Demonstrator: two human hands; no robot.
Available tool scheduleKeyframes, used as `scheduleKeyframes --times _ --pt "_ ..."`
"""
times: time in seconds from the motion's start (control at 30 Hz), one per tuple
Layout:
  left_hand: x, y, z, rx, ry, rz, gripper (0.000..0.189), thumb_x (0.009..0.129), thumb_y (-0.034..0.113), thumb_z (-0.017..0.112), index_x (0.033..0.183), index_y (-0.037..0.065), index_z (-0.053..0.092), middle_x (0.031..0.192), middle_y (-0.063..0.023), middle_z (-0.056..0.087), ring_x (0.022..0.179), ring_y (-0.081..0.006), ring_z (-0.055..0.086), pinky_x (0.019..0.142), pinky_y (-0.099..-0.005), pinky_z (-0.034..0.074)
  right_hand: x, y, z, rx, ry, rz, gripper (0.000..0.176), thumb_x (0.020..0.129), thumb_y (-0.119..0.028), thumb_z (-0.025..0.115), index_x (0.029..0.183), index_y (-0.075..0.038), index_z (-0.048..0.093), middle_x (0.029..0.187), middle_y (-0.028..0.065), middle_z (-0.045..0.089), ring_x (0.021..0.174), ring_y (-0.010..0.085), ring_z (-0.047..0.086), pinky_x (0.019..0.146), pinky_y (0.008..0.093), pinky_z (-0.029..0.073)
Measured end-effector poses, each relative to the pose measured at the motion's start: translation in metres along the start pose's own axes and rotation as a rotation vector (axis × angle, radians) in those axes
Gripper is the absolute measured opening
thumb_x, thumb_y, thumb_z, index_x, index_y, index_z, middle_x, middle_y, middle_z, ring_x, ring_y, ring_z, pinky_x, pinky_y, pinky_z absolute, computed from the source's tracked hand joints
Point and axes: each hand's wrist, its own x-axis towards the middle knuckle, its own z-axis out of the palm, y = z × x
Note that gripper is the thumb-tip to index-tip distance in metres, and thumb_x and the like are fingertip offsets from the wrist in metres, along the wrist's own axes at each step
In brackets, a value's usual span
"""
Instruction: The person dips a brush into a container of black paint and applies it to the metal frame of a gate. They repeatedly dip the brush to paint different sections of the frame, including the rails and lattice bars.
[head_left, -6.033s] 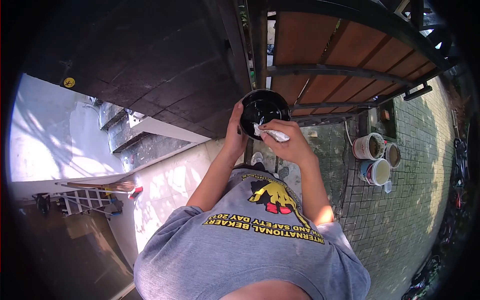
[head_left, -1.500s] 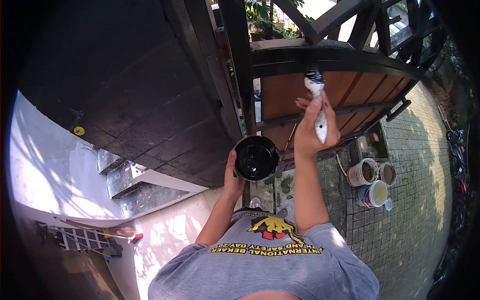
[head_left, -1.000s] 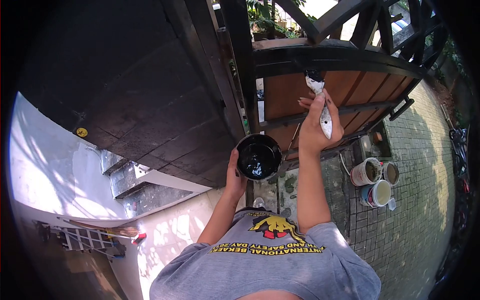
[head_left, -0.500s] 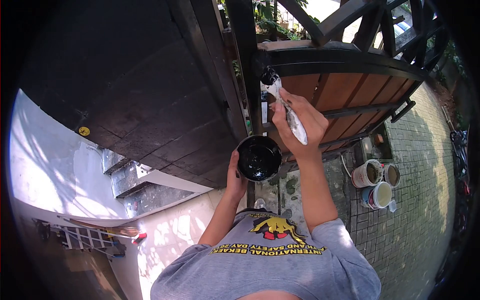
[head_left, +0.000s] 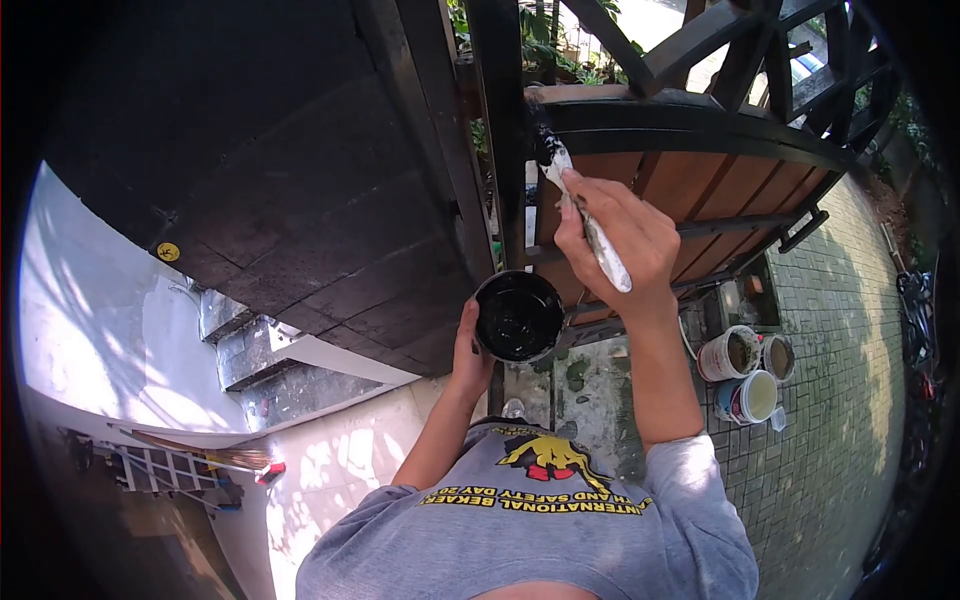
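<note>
My right hand (head_left: 628,235) is closed around the white, paint-smeared handle of a paintbrush (head_left: 606,252). The brush's black, wet bristles press against the dark frame of a gate (head_left: 660,125), near its upper left corner. Reddish-brown wooden panels (head_left: 690,190) fill the gate below that black rail. Lower and to the left, my left hand (head_left: 470,345) grips the side of a round paint container (head_left: 520,316) with glossy black paint inside. Most of the left fingers are hidden behind the container.
Several buckets (head_left: 728,352) stand on the paved ground (head_left: 830,330) at the right. To the left rises a large dark wall or panel (head_left: 250,150), with steps (head_left: 250,350) below it. A rack-like metal object (head_left: 165,470) lies at the lower left.
My right hand has shifted slightly right, and the brush now leans a little differently against the frame. The left hand keeps the paint container in nearly the same place.
</note>
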Motion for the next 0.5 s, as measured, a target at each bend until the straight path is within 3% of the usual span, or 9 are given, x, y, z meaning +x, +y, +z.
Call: scheduleKeyframes --times 0.13,0.23,0.37,0.5 --pt "0.001 -0.002 -0.004 -0.005 0.017 -0.007 0.047 0.111 0.047 0.044 0.145 0.016 0.050 0.140 -0.0052 0.061 0.131 -0.0193 0.059 0.110 -0.0398 0.049 -0.002 0.002 -0.009 0.033 -0.245 0.112 0.026 0.080 0.001 0.075 0.105 0.005 0.072 0.087 0.0152 0.072 0.069 0.0266 0.072 0.061 0.0351 0.057" --pt "0.000 -0.002 -0.006 -0.024 0.045 -0.030 0.048 0.109 0.049 0.047 0.145 0.016 0.050 0.140 -0.0042 0.061 0.130 -0.0187 0.059 0.110 -0.0394 0.049 0.006 -0.005 -0.013 0.021 -0.092 0.077 0.025 0.081 -0.001 0.075 0.105 0.005 0.071 0.085 0.0142 0.071 0.068 0.0272 0.071 0.062 0.0364 0.057" --pt "0.000 -0.002 -0.005 -0.037 0.005 -0.021 0.048 0.109 0.049 0.047 0.144 0.016 0.051 0.139 -0.0037 0.061 0.130 -0.0185 0.059 0.110 -0.0390 0.048 -0.006 0.004 0.001 0.038 -0.203 0.104 0.022 0.080 -0.001 0.075 0.101 0.004 0.072 0.081 0.0144 0.070 0.064 0.0273 0.070 0.058 0.0356 0.056" --pt "0.000 -0.005 -0.003 -0.007 0.029 0.017 0.053 0.110 0.050 0.042 0.147 0.012 0.052 0.141 -0.0080 0.063 0.132 -0.0225 0.060 0.113 -0.0427 0.046 0.008 -0.008 -0.012 0.046 -0.048 0.071 0.021 0.081 -0.003 0.075 0.100 0.003 0.072 0.082 0.0159 0.071 0.066 0.0308 0.072 0.061 0.0380 0.058"
